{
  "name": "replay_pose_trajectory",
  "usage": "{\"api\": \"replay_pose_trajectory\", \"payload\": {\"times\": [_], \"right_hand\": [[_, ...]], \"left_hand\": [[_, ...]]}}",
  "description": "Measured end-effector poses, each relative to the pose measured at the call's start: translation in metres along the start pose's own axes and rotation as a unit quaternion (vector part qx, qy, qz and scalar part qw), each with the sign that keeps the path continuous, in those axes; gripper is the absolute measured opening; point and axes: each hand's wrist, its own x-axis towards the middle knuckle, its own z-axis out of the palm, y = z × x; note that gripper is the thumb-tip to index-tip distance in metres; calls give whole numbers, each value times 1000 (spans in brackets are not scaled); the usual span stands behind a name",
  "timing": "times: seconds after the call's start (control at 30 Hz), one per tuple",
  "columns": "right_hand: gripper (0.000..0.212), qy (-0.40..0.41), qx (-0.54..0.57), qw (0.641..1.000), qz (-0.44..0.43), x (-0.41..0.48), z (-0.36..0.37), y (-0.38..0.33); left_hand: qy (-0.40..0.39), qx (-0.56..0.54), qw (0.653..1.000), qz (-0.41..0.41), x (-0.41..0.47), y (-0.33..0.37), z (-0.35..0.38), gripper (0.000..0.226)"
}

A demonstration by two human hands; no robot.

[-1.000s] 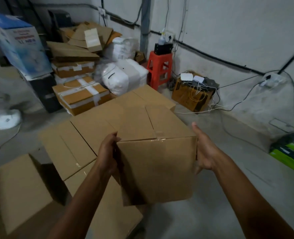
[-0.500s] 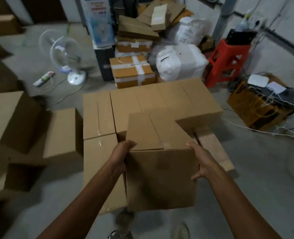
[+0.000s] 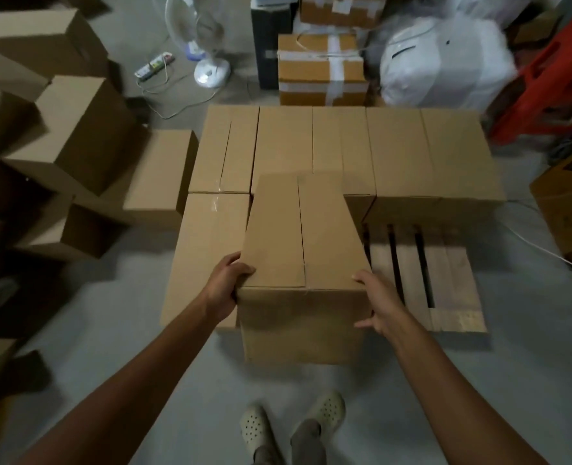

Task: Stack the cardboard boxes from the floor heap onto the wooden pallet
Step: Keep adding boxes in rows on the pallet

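Note:
I hold a plain taped cardboard box [image 3: 301, 236] between both hands, over the near edge of the wooden pallet [image 3: 422, 273]. My left hand [image 3: 227, 283] grips its near left top corner. My right hand [image 3: 378, 303] clasps its near right edge, thumb on top. The box's bottom is hidden, so I cannot tell whether it rests on the pallet. A row of boxes [image 3: 345, 149] fills the pallet's far side. Another box [image 3: 207, 250] lies at the front left, touching the held one. Bare slats show on the right. The floor heap of boxes [image 3: 76, 135] is on the left.
A white fan [image 3: 207, 45] and a power strip [image 3: 153, 63] with cords lie on the floor behind the pallet. Taped boxes [image 3: 321, 68], a white wrapped bundle [image 3: 445, 62] and a red stool [image 3: 553, 85] stand further back. My feet [image 3: 291, 424] are on bare concrete.
The view has swung down and to the left. The box has come lower and nearer to the pallet's front edge. My hands have shifted to its near top corners.

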Motion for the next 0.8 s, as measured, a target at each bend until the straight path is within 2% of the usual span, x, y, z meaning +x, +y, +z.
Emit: {"api": "replay_pose_trajectory", "payload": {"times": [0.07, 0.13, 0.27, 0.37, 0.47, 0.6, 0.7, 0.8], "right_hand": [[32, -6, 0, 1000, 8, 27, 7, 19], [30, 1, 5, 1000, 21, 62, 18, 47], [54, 10, 7, 1000, 20, 134, 42, 114], [60, -6, -10, 1000, 4, 176, 53, 154], [56, -30, -46, 998, -5, 207, 59, 179], [59, -47, -91, 995, -18, 239, 72, 205], [65, -44, -108, 993, -12, 250, 79, 224], [74, -39, -125, 991, -12, 260, 84, 242]], "left_hand": [[21, -2, 1000, 2, 19, -24, -10, 45], [18, 15, 1000, 11, 42, -53, -22, 50], [11, 59, 998, 25, 92, -118, -46, 59], [35, 95, 994, 50, 127, -167, -59, 62], [42, 121, 989, 79, 153, -209, -71, 60], [107, 133, 980, 101, 173, -255, -83, 60], [132, 211, 960, 131, 179, -281, -91, 61], [109, 335, 925, 145, 185, -298, -112, 66]]}}
